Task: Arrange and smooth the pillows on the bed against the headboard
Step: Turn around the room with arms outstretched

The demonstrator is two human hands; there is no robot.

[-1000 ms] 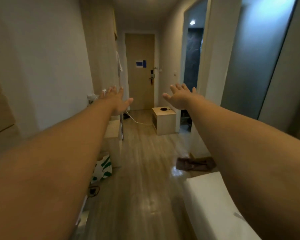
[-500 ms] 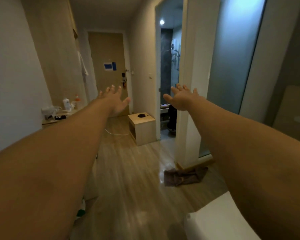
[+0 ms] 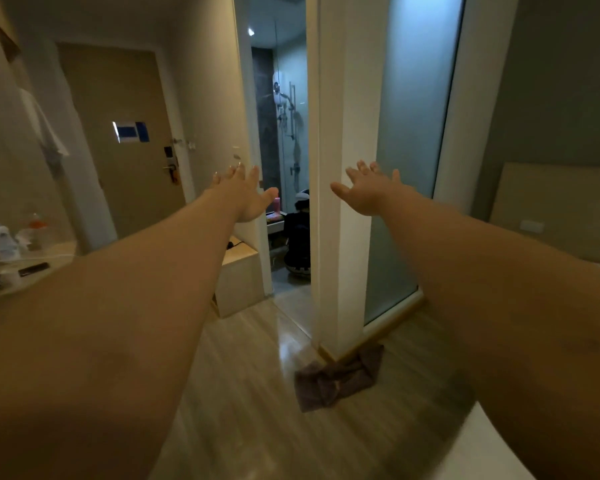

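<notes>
Both my arms are stretched out in front of me at chest height. My left hand (image 3: 245,194) is open with fingers spread and holds nothing. My right hand (image 3: 369,190) is likewise open and empty. A white corner of the bed (image 3: 478,452) shows at the bottom right under my right arm. A beige headboard panel (image 3: 561,209) stands at the far right wall. No pillow is in view.
A brown cloth (image 3: 338,377) lies on the wooden floor by a white pillar (image 3: 340,168). Behind it opens a bathroom doorway (image 3: 284,168) with a shower. A small wooden cabinet (image 3: 239,278) sits left of the doorway. A shelf with bottles (image 3: 4,244) is at left, the entrance door (image 3: 125,140) beyond.
The view has swung to the right: the door and shelf slid left, the bathroom doorway and headboard came into view. Both hands stay outstretched and open.
</notes>
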